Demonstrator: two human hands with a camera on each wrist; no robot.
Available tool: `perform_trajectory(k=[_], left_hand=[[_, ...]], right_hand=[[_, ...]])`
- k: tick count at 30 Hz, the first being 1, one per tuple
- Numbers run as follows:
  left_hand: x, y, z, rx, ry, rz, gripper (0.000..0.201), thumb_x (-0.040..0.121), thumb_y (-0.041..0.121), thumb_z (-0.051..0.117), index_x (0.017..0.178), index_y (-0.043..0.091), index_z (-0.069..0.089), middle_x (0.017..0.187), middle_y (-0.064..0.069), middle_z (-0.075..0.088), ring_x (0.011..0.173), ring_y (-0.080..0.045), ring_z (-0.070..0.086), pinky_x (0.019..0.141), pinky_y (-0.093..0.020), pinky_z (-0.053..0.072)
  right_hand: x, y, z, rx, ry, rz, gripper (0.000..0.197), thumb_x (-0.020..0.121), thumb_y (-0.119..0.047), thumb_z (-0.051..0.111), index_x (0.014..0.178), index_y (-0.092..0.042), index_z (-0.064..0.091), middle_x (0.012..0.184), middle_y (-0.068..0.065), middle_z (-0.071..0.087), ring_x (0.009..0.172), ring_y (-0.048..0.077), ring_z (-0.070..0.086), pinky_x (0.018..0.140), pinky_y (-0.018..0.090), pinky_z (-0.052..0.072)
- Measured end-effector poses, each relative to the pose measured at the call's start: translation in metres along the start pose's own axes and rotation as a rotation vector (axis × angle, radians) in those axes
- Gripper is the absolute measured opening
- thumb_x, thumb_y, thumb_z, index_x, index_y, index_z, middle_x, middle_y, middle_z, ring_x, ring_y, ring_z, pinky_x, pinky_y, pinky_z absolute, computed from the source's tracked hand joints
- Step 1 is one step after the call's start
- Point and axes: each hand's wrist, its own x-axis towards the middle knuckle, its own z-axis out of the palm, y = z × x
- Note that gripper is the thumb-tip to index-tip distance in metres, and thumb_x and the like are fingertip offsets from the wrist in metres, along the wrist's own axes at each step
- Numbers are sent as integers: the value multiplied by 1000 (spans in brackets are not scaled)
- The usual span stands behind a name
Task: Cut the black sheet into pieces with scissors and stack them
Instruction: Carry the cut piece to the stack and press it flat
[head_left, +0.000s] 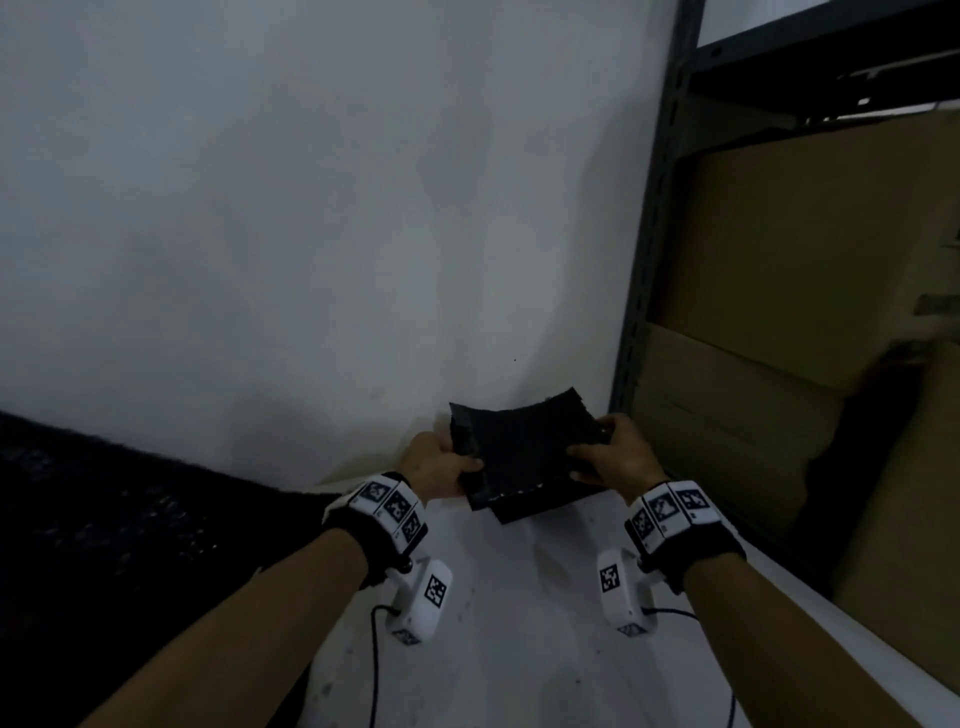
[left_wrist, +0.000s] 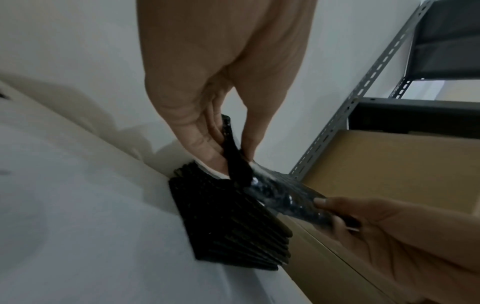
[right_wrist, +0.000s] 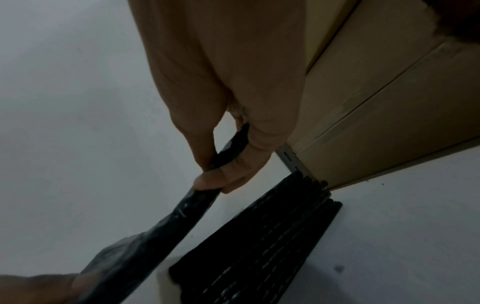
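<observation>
Head view: left hand (head_left: 436, 464) and right hand (head_left: 613, 452) each pinch one side edge of a cut black piece (head_left: 524, 441), thumbs on top, holding it sagging between them above the stack of black pieces (head_left: 540, 506). The stack lies on the white table (head_left: 519, 623) at the far corner, at 12 o'clock from the wrists, against the wall (head_left: 260, 208). A metal shelf upright (head_left: 644, 260) and cardboard boxes (head_left: 779, 312) stand at 2 o'clock. Wrist views confirm both pinches.
</observation>
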Motion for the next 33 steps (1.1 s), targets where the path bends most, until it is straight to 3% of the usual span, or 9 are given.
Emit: perform_trajectory(k=[3, 7, 10, 15, 20, 24, 26, 28, 33], left_hand=[[40, -1, 10, 84, 41, 23, 43, 51, 15, 94, 84, -4, 74, 99, -23, 73, 97, -39, 69, 86, -59, 56], [66, 14, 25, 262, 62, 37, 20, 71, 9, 88, 83, 3, 72, 87, -12, 70, 86, -28, 68, 72, -37, 60], [88, 15, 32, 484, 38, 39, 32, 67, 21, 90, 62, 11, 60, 70, -5, 60, 66, -20, 59, 53, -28, 52], [108, 2, 42, 735, -27, 142, 27, 77, 25, 85, 90, 9, 67, 87, -8, 66, 76, -17, 61, 74, -30, 57], [113, -3, 48, 1094, 97, 299, 103, 67, 39, 88, 140, -5, 29, 137, -20, 30, 129, -36, 32, 107, -43, 40], [124, 4, 64, 1148, -117, 541, 52, 95, 31, 58, 136, 1, 49, 155, -18, 25, 142, -33, 26, 116, -36, 26], [130, 0, 73, 1190, -194, 411, 52, 104, 40, 40, 136, -1, 46, 152, -18, 32, 141, -33, 28, 116, -37, 24], [134, -9, 78, 1271, -243, 216, 75, 102, 56, 30, 154, 3, 16, 162, -14, 14, 150, -32, 10, 122, -42, 13], [128, -26, 70, 1332, -322, 104, 101, 92, 77, 28, 156, 13, -17, 162, -5, -26, 148, -25, -26, 122, -46, -10]], right_hand=[[29, 1, -7, -7, 53, -54, 55, 83, 6, 73, 127, -10, 43, 113, 10, 47, 87, 22, 59, 76, 43, 60], [61, 1, -10, -284, 143, -229, 40, 86, 3, 67, 120, -12, 51, 95, 9, 58, 73, 21, 62, 73, 42, 60], [82, 12, -9, -550, 152, -337, 26, 88, 2, 62, 113, -6, 64, 97, 13, 66, 90, 32, 66, 74, 28, 50], [108, 35, -10, -730, 54, -292, 25, 93, -2, 57, 113, 0, 73, 116, 16, 70, 107, 30, 63, 78, 15, 38], [118, 45, -3, -1102, 61, -150, 29, 96, -37, 54, 115, -24, 72, 139, 13, 46, 133, 33, 33, 108, 41, 30], [129, 39, 12, -1247, 24, -222, 66, 97, -66, 38, 129, -14, 64, 156, 7, 29, 142, 28, 25, 116, 46, 21], [137, 41, 20, -1266, -70, -285, 63, 102, -52, 42, 138, -1, 50, 155, 15, 30, 138, 31, 33, 114, 39, 26], [145, 47, 25, -1206, -164, -325, 57, 105, -34, 43, 147, 3, 33, 155, 22, 27, 139, 31, 34, 112, 33, 26], [163, 60, 34, -1198, -392, -324, 64, 98, -40, 19, 160, -24, 13, 167, 4, 6, 154, 31, 4, 124, 50, 6]])
